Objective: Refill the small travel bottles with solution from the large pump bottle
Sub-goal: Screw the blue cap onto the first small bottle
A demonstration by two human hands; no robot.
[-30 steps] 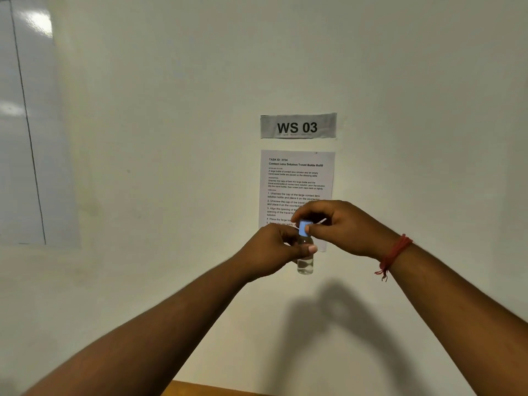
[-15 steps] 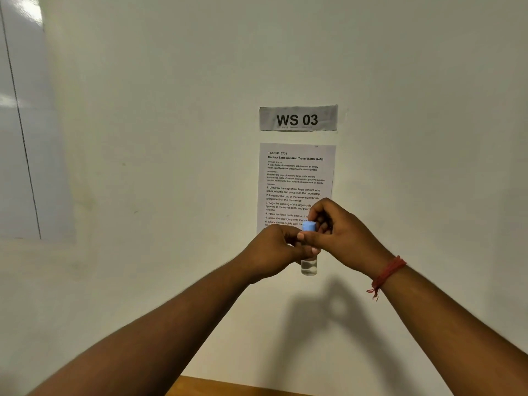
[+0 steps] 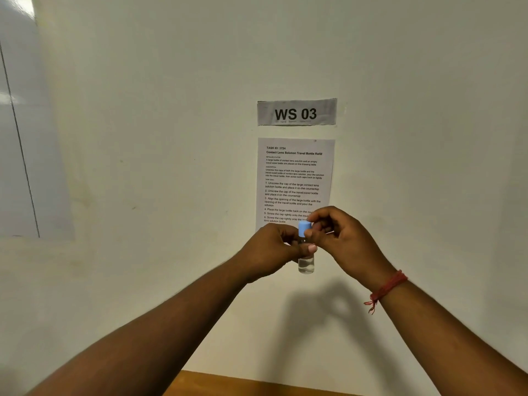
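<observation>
Blue cap (image 3: pixel 304 229) on clear bottle (image 3: pixel 306 263); red wrist thread (image 3: pixel 386 288); black-on-grey sign (image 3: pixel 297 112); white wall (image 3: pixel 171 138); seemingly orange-brown table (image 3: pixel 257 385).

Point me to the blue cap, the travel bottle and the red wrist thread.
blue cap (image 3: pixel 304 229), head view, left face of the cap.
travel bottle (image 3: pixel 306 263), head view, clear lower body below the fingers.
red wrist thread (image 3: pixel 389 286), head view, band across the right wrist.

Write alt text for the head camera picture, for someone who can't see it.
Two hands hold a small clear travel bottle upright in front of a pale wall: the left hand grips its body, the right hand pinches its blue cap. Behind them hang a "WS 03" sign and a printed instruction sheet.
</observation>
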